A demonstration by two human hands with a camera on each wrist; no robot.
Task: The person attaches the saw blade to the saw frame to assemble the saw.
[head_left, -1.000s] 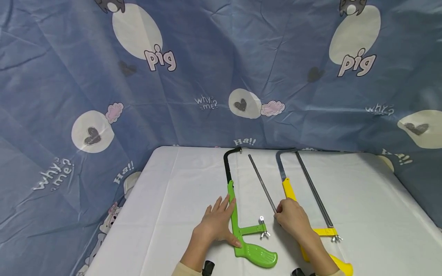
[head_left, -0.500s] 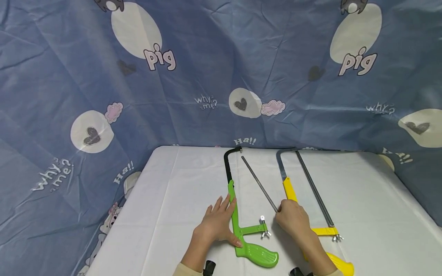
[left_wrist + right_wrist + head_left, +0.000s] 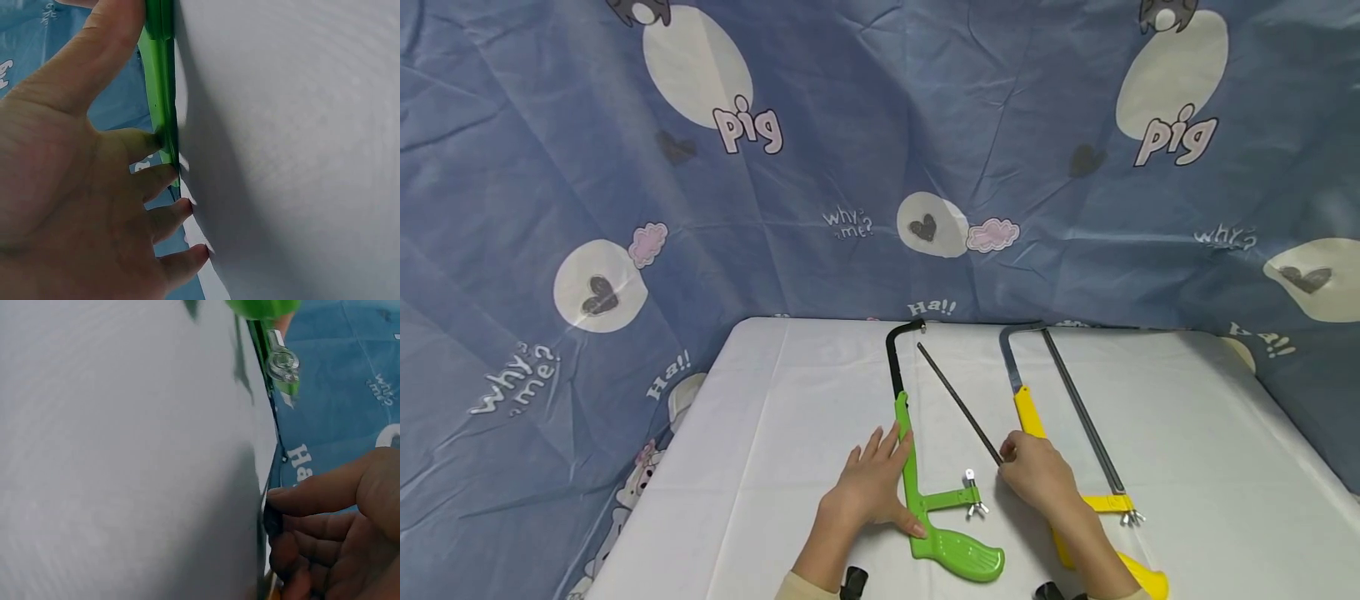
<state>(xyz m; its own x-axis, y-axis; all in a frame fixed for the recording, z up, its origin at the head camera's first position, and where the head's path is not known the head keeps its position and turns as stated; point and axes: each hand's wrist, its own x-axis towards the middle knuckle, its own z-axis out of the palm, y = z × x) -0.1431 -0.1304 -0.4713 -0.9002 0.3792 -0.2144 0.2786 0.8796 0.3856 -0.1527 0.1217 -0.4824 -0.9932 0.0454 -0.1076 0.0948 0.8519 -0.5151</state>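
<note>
A green hacksaw frame (image 3: 958,554) with a black bent front end lies on the white table, its mount arm carrying a wing nut (image 3: 976,509). My left hand (image 3: 865,490) rests over the frame with its fingers spread; in the left wrist view the thumb (image 3: 103,47) reaches the green part. Between thumb and fingers, my right hand (image 3: 1039,473) pinches the near end of a loose grey hacksaw blade (image 3: 958,401). The blade slants to the far left, its free tip just right of and below the frame's black front end. The curled fingers hide the pinched end in the head view.
A yellow hacksaw (image 3: 1028,412) with its blade (image 3: 1084,412) fitted lies right of the green frame, partly under my right forearm. Blue printed cloth (image 3: 820,167) hangs behind the white table (image 3: 805,400). Dark wrist-camera parts (image 3: 853,582) show at the lower edge.
The blade's far tip has swung left toward the black front end of the green frame, and its visible face looks darker. My left hand and both frames have stayed put.
</note>
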